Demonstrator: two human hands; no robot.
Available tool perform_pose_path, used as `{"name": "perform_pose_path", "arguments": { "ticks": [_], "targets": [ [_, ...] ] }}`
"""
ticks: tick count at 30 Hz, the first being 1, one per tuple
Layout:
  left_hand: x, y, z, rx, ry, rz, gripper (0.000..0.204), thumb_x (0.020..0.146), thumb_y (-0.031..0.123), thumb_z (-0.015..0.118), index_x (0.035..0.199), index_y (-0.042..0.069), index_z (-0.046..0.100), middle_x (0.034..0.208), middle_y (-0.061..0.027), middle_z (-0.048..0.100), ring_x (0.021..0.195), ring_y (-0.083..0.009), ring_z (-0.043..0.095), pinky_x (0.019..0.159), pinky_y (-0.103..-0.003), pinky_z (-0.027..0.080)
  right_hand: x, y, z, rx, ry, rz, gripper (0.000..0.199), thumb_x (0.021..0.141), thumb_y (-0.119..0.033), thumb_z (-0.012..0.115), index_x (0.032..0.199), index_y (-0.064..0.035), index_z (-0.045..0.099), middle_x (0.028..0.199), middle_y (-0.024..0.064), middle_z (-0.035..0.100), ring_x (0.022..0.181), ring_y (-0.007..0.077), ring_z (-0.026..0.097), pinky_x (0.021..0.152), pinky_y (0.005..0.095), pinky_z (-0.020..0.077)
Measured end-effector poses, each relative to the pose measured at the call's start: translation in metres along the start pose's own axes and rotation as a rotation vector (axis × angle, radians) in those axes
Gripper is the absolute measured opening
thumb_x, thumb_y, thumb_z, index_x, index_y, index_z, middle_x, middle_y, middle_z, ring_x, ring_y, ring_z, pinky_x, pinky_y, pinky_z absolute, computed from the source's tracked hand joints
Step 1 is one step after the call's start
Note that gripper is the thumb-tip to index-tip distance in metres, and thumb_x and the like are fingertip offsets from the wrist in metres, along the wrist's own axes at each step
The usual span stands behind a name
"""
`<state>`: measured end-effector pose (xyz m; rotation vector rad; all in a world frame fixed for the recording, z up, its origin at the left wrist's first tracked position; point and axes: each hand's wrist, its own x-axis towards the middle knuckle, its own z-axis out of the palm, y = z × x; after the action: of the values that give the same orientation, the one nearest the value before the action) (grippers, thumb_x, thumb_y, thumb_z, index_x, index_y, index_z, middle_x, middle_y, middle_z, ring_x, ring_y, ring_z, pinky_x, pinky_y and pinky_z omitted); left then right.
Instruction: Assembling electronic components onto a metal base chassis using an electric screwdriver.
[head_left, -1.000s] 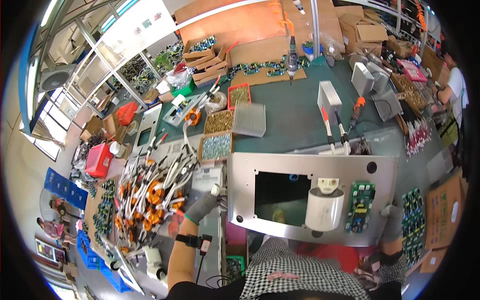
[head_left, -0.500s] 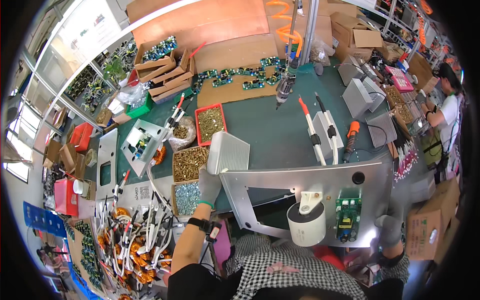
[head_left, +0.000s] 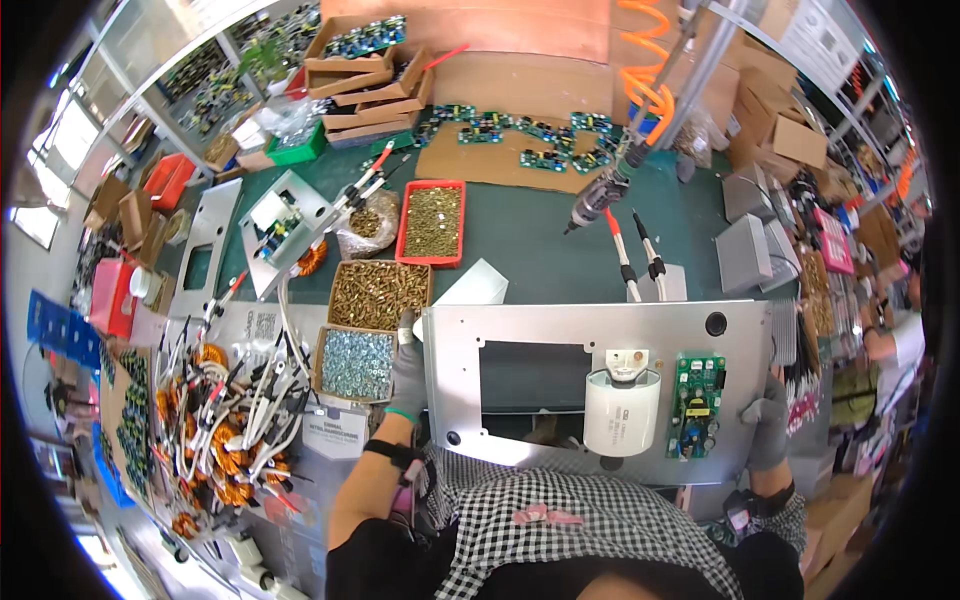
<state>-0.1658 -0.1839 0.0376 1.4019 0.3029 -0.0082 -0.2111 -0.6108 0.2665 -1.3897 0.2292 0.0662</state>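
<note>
My left hand, in a grey glove, is closed on the left edge of a flat metal panel. The right edge is held by my gloved right hand, its fingers curled over the rim. The panel is raised at the near side of the bench, its face toward me. It has a rectangular cutout, a white cylindrical capacitor under a bracket, and a green circuit board on the right. Behind its upper left edge a finned heat sink is partly hidden.
Left of the panel stand boxes of brass fasteners and silver fasteners, plus a red tray. A power screwdriver hangs above the bench. Wired copper coils are heaped at left. Another person is at far right.
The panel has levelled out and tilted to face me more, now covering most of the heat sink. Both hands stay on its edges. The view has shifted, and the hanging screwdriver appears more slanted.
</note>
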Motion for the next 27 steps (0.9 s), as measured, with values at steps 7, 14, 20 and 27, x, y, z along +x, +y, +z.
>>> {"name": "perform_pose_path", "arguments": {
  "ticks": [7, 14, 20, 27],
  "targets": [
    [0.000, -0.038, 0.022, -0.372, 0.164, 0.095, 0.063, 0.090, 0.055, 0.054, 0.125, 0.003, 0.051, 0.107, -0.0122, 0.061, 0.094, -0.0206, 0.063, 0.080, -0.032, 0.055, 0.070, -0.008, -0.019, 0.066, -0.183, 0.158, 0.056, 0.053, -0.005, 0.049, 0.106, 0.0105, 0.056, 0.095, 0.0163, 0.064, 0.079, 0.0235, 0.066, 0.070, 0.0300, 0.0567],
    [-0.079, 0.002, 0.002, 0.149, 0.282, -0.118, 0.042, 0.098, 0.040, 0.047, 0.119, 0.004, 0.056, 0.092, -0.0061, 0.061, 0.088, -0.0142, 0.061, 0.073, -0.028, 0.051, 0.131, 0.028, -0.049, 0.263, -0.263, 0.271, 0.056, 0.054, -0.002, 0.050, 0.108, 0.0101, 0.056, 0.096, 0.0184, 0.065, 0.078, 0.0276, 0.067, 0.070, 0.0345, 0.0598],
    [-0.053, 0.062, 0.015, 0.595, 0.334, 0.079, 0.029, 0.095, 0.031, 0.053, 0.101, 0.004, 0.061, 0.072, 0.0026, 0.056, 0.056, -0.0060, 0.056, 0.048, -0.023, 0.041, 0.164, 0.104, -0.082, 0.379, -0.318, 0.333, 0.023, 0.066, -0.004, 0.054, 0.086, 0.0034, 0.061, 0.075, 0.0111, 0.064, 0.070, 0.0216, 0.065, 0.065, 0.0341, 0.0589],
    [-0.025, 0.066, 0.040, 1.436, 0.397, 0.061, 0.020, 0.084, 0.023, 0.062, 0.095, 0.008, 0.059, 0.097, -0.0156, 0.058, 0.082, -0.0390, 0.063, 0.070, -0.049, 0.050, 0.179, 0.146, -0.102, -0.342, -0.058, 0.032, 0.019, 0.076, -0.017, 0.055, 0.067, 0.0000, 0.058, 0.068, 0.0068, 0.062, 0.062, 0.0177, 0.059, 0.060, 0.0328, 0.0474]
  ]
}}
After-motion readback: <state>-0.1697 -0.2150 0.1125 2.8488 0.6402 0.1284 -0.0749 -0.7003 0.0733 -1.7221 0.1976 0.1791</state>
